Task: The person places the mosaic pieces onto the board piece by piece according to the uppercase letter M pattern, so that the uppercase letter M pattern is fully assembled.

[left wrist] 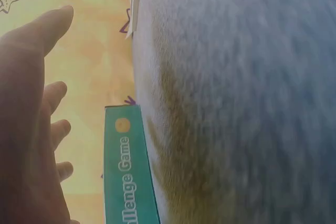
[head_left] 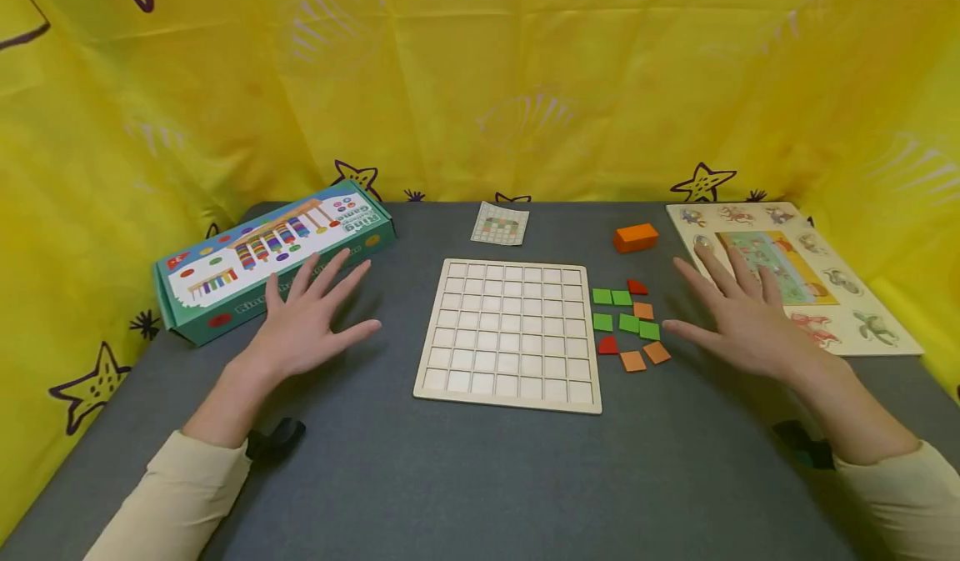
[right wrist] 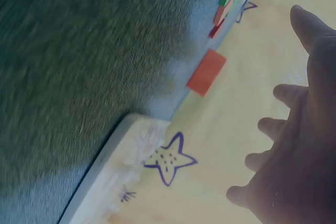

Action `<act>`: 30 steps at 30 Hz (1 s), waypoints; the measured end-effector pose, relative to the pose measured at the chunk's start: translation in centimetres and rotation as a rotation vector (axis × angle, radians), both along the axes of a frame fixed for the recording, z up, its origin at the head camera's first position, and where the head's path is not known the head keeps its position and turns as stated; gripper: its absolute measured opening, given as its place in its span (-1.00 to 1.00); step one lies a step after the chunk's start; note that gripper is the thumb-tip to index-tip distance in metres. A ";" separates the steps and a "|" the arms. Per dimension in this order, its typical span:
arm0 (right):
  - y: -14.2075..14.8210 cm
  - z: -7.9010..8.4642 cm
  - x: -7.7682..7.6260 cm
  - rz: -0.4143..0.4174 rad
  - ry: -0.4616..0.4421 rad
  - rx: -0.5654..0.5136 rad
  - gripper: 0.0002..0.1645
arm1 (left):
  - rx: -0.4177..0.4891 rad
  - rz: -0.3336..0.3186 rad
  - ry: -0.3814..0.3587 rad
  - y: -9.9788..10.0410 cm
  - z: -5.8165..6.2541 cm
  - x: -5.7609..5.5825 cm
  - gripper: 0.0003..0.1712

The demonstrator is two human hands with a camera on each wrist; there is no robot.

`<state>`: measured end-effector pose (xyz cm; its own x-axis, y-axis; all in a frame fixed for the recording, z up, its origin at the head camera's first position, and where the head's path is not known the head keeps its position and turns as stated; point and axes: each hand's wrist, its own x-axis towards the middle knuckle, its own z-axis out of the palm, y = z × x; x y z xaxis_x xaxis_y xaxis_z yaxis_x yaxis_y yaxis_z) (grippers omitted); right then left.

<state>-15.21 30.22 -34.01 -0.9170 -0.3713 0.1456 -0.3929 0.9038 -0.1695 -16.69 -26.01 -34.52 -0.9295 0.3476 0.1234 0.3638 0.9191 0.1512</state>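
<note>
My left hand [head_left: 303,328] is held over the table with its fingers spread, holding nothing; nearest to it is a green ring game box [head_left: 277,252]. My right hand [head_left: 750,319] also has spread fingers and nothing in it, between the loose tiles and a picture puzzle board [head_left: 862,336]. In the middle lies a wooden grid board [head_left: 507,405] with square recesses. Along its right edge are several green square tiles [head_left: 602,323], several orange square tiles [head_left: 633,362] and two red rounded tiles [head_left: 607,345]. Both wrist views show the fingers apart and no object in them.
Behind the grid board lies a small pattern card [head_left: 500,224] with a coloured design. An orange block [head_left: 635,237] sits at the back right, left of the puzzle board. A yellow printed cloth [head_left: 480,86] hangs behind and beside the grey table [head_left: 480,486].
</note>
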 end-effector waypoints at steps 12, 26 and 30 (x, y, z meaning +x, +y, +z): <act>-1.5 -0.7 -2.4 0.049 -0.021 -0.096 0.02 | 0.104 -0.109 0.001 2.3 -1.1 -2.0 0.11; -4.3 -0.4 -3.3 0.217 -0.021 -0.200 -0.12 | 0.248 -0.343 -0.139 5.4 -3.2 -4.5 0.27; -5.2 -0.1 -2.7 0.224 -0.121 -0.216 -0.21 | 0.256 -0.373 -0.232 5.8 -3.5 -4.8 0.34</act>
<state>-17.89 25.04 -34.12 -0.8317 -0.5379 0.1376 -0.5428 0.7357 -0.4052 -21.54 -20.21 -38.01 -0.7606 0.6471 0.0527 0.5906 0.6558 0.4703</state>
